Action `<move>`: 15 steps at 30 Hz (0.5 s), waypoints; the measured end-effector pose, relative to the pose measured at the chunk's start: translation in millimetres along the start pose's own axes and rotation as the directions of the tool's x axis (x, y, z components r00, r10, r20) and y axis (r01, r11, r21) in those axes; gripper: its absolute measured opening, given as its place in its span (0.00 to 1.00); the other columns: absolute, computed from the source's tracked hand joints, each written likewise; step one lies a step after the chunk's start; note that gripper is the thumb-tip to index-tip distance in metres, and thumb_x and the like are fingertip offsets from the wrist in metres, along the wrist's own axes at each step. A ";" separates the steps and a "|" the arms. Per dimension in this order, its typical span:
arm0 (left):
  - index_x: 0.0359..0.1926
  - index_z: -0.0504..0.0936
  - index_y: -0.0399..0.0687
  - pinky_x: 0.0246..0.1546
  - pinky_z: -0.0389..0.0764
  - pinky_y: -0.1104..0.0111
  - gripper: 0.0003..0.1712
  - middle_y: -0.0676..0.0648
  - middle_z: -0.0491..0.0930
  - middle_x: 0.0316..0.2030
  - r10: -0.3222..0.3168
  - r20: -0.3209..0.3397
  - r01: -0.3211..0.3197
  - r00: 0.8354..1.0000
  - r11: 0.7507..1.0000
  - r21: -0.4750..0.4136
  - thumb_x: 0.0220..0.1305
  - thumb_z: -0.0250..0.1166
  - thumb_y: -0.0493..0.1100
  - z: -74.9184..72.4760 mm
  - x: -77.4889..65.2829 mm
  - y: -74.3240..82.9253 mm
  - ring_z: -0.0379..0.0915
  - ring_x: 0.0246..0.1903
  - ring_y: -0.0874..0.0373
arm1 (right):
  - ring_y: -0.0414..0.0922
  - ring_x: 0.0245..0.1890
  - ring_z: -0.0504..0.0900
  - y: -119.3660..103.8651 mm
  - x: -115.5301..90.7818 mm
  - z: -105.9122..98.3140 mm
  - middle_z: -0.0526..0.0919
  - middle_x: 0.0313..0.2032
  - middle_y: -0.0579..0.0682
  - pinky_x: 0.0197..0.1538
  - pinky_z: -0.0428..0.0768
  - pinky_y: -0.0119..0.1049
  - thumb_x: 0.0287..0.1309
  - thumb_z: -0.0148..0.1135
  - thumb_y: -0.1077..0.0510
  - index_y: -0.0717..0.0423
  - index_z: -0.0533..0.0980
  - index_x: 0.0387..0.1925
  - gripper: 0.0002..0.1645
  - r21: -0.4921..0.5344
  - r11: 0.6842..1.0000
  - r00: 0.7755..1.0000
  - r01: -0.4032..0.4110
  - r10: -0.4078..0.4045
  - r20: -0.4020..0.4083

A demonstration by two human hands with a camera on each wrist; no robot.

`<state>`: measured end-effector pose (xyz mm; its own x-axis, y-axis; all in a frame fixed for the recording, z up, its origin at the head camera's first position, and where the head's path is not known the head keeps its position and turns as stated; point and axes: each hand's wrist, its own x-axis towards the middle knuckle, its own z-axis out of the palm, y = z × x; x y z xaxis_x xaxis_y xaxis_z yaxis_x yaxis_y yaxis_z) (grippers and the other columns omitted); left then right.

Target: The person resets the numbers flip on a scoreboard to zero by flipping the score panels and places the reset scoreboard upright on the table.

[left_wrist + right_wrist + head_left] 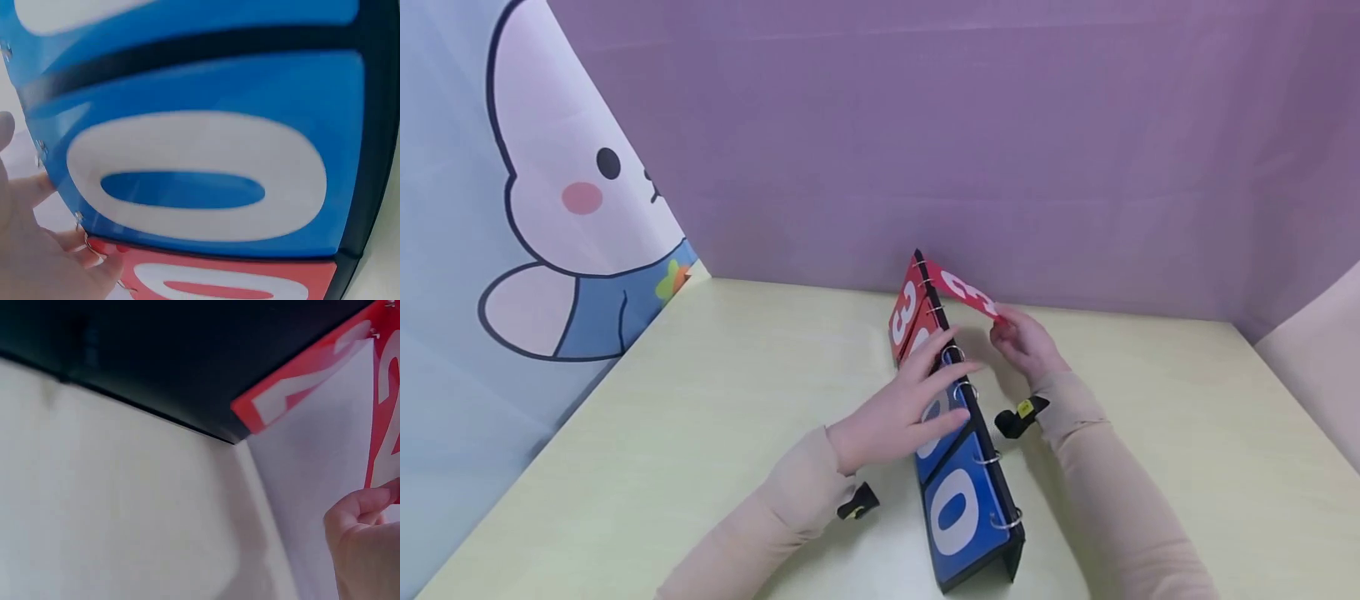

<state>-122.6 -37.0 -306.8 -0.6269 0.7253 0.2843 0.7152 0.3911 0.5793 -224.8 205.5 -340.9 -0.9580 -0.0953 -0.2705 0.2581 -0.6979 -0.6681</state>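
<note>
A tabletop flip scoreboard (970, 467) stands on the table like a tent, with blue number cards at its near end and red ones at its far end. My right hand (1028, 343) pinches the free edge of a red number card (964, 293), lifted to the right of the ring spine. In the right wrist view that red card (387, 419) shows a white 2. My left hand (901, 415) lies across the scoreboard's top edge near the middle, fingers spread and fairly straight. In the left wrist view a fingertip touches the red zero card (219, 281) beside the blue zero card (294, 206).
The pale table (760, 367) extends to both sides of the scoreboard. A purple cloth backdrop (925, 142) rises close behind its far end. On the left hangs a blue cloth with a cartoon animal (580, 167).
</note>
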 end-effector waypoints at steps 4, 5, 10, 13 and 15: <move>0.69 0.61 0.51 0.66 0.55 0.51 0.34 0.51 0.38 0.74 0.052 0.021 -0.053 0.998 0.998 0.022 0.65 0.56 0.55 2.7 -6.8 5.2 0.26 0.74 0.54 | 0.37 0.26 0.74 -10.9 -1.2 5.4 0.77 0.31 0.48 0.33 0.72 0.26 0.61 0.54 0.67 0.57 0.63 0.40 0.10 0.043 0.999 0.999 0.030 -0.028 -0.031; 0.69 0.61 0.50 0.67 0.54 0.52 0.34 0.51 0.39 0.74 0.073 0.025 -0.074 0.997 0.997 0.025 0.65 0.56 0.55 3.4 -8.0 6.2 0.27 0.74 0.55 | 0.38 0.26 0.74 -13.1 -1.8 6.9 0.77 0.32 0.48 0.33 0.72 0.26 0.61 0.54 0.67 0.57 0.63 0.41 0.10 0.039 0.998 0.999 0.039 -0.038 -0.032; 0.66 0.66 0.51 0.68 0.53 0.56 0.29 0.50 0.49 0.73 0.172 0.043 -0.174 0.984 0.984 0.041 0.66 0.54 0.53 5.1 -13.5 11.5 0.34 0.74 0.54 | 0.38 0.30 0.76 -22.5 -4.6 13.2 0.74 0.38 0.47 0.35 0.73 0.28 0.62 0.51 0.67 0.59 0.66 0.40 0.06 -0.013 0.996 0.996 0.087 -0.087 -0.016; 0.65 0.68 0.52 0.68 0.54 0.58 0.27 0.49 0.53 0.72 0.205 0.041 -0.207 0.978 0.977 0.058 0.67 0.54 0.51 5.2 -16.7 12.9 0.37 0.74 0.54 | 0.38 0.34 0.75 -28.1 -7.4 16.9 0.71 0.42 0.46 0.37 0.74 0.27 0.62 0.51 0.67 0.58 0.67 0.40 0.06 -0.048 0.993 0.994 0.111 -0.112 -0.020; 0.65 0.69 0.52 0.67 0.55 0.59 0.26 0.49 0.54 0.71 0.215 0.036 -0.216 0.976 0.974 0.060 0.67 0.55 0.51 5.7 -18.4 12.7 0.38 0.74 0.54 | 0.38 0.38 0.72 -32.1 -9.9 19.8 0.68 0.45 0.45 0.38 0.74 0.27 0.62 0.52 0.66 0.57 0.67 0.43 0.08 -0.080 0.989 0.992 0.122 -0.125 -0.034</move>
<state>-100.3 -42.2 -309.0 -0.4475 0.8120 0.3746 0.8512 0.2583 0.4568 -226.1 214.8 -303.0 -0.9779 0.0164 -0.2082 0.1487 -0.6451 -0.7494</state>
